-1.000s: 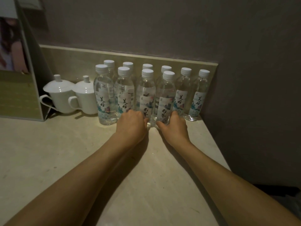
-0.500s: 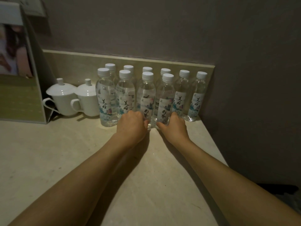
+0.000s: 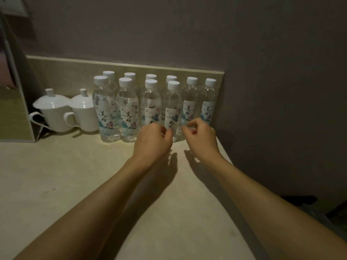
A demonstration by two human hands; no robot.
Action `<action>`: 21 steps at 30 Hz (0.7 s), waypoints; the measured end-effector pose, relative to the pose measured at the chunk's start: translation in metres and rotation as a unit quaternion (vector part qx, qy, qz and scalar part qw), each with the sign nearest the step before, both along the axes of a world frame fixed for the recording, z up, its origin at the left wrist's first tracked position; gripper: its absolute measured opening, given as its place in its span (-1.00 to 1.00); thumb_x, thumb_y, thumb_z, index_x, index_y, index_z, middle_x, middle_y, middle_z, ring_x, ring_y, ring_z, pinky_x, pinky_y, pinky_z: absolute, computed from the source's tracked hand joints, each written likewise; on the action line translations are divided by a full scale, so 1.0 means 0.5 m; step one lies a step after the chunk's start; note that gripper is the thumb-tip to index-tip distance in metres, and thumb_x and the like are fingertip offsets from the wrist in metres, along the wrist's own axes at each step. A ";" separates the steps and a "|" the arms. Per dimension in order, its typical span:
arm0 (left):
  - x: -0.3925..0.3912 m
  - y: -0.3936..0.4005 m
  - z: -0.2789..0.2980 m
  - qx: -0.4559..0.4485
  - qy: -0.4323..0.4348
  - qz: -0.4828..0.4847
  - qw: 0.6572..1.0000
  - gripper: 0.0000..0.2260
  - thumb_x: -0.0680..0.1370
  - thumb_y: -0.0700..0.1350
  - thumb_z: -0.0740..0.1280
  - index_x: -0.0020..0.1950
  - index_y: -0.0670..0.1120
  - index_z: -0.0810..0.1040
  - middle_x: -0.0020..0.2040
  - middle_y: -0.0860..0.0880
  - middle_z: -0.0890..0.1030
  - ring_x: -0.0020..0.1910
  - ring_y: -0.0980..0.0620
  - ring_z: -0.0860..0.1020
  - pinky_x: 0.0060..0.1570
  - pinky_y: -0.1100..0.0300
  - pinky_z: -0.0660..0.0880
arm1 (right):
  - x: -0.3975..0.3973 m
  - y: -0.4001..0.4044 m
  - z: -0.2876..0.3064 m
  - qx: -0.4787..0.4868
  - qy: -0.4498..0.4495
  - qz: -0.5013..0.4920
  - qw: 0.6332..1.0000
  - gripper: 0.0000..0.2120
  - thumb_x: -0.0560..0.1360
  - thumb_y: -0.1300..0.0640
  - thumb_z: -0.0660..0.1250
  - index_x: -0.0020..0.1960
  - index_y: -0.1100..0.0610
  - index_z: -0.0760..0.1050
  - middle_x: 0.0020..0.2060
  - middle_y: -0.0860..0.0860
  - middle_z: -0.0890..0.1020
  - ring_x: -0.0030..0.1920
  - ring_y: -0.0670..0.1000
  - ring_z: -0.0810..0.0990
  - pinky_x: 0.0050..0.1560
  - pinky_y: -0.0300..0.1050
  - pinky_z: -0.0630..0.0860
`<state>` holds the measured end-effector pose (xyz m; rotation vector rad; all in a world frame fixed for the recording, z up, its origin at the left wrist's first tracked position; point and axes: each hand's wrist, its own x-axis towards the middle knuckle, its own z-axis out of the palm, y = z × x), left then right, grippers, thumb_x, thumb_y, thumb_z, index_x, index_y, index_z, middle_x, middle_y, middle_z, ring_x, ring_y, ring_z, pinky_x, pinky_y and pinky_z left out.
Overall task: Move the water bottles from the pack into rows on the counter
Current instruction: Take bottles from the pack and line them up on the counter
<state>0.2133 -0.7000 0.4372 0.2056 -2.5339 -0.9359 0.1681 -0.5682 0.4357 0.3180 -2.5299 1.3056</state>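
Several clear water bottles with white caps and painted labels stand in two rows against the low backsplash. The front row runs from the leftmost bottle [image 3: 105, 113] to one [image 3: 172, 109] between my hands; the back row ends at the far right bottle [image 3: 208, 104]. My left hand [image 3: 152, 142] hovers in front of the third front bottle [image 3: 151, 105], fingers loosely curled and holding nothing. My right hand [image 3: 201, 139] is just right of the fourth front bottle, also loosely curled with nothing in it. No pack is in view.
Two white lidded cups [image 3: 54, 113] [image 3: 84, 111] stand left of the bottles. A standing card or frame [image 3: 16, 113] is at the far left. The beige counter [image 3: 93, 184] ends at its right edge [image 3: 236, 177] beside a dark wall.
Both hands have drawn back a little from the bases of the front bottles and lifted off them. The view has shifted slightly; the bottles stay in place.
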 end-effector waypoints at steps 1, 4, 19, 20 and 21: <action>0.006 0.017 0.005 0.009 0.003 -0.005 1.000 -0.69 0.62 0.02 0.23 -0.14 -0.12 0.66 -0.29 -0.07 0.68 -0.30 -0.03 0.67 -0.15 -0.01 0.64 | 0.005 0.014 0.004 -0.006 0.004 0.001 1.000 -0.82 0.55 0.00 0.31 0.02 0.10 0.56 -0.25 -0.04 0.60 -0.16 0.00 0.59 -0.15 -0.15 0.42; 0.024 0.079 0.018 0.020 -0.007 -0.020 1.000 -0.70 0.62 0.05 0.22 -0.07 -0.10 0.66 -0.21 -0.06 0.69 -0.23 -0.04 0.67 -0.10 -0.04 0.64 | 0.025 0.067 0.013 -0.033 0.015 0.011 0.999 -0.85 0.54 0.03 0.31 -0.14 0.09 0.54 -0.31 -0.02 0.62 -0.24 0.02 0.62 -0.19 -0.09 0.51; 0.098 0.631 0.017 -0.052 0.002 -0.034 0.998 -0.70 0.58 0.12 0.19 -0.15 -0.01 0.62 -0.22 0.00 0.68 -0.18 -0.07 0.64 -0.07 -0.03 0.60 | 0.123 0.620 -0.031 -0.107 0.061 -0.004 0.992 -0.77 0.62 0.10 0.21 -0.12 0.16 0.55 -0.36 -0.05 0.61 -0.26 0.01 0.63 -0.13 0.09 0.61; 0.091 0.666 0.017 -0.051 -0.005 -0.046 0.998 -0.70 0.57 0.14 0.19 -0.11 0.01 0.63 -0.19 0.00 0.68 -0.16 -0.07 0.65 -0.05 -0.02 0.61 | 0.124 0.655 -0.037 -0.108 0.053 -0.006 0.993 -0.77 0.62 0.09 0.21 -0.12 0.16 0.55 -0.35 -0.03 0.61 -0.25 0.02 0.64 -0.13 0.12 0.61; 0.083 0.708 0.015 -0.049 -0.012 -0.058 0.997 -0.71 0.57 0.14 0.19 -0.08 0.03 0.63 -0.18 0.00 0.68 -0.16 -0.07 0.66 -0.06 -0.02 0.61 | 0.123 0.699 -0.043 -0.108 0.046 -0.013 0.993 -0.77 0.62 0.08 0.22 -0.13 0.15 0.55 -0.34 -0.01 0.62 -0.25 0.02 0.64 -0.14 0.12 0.62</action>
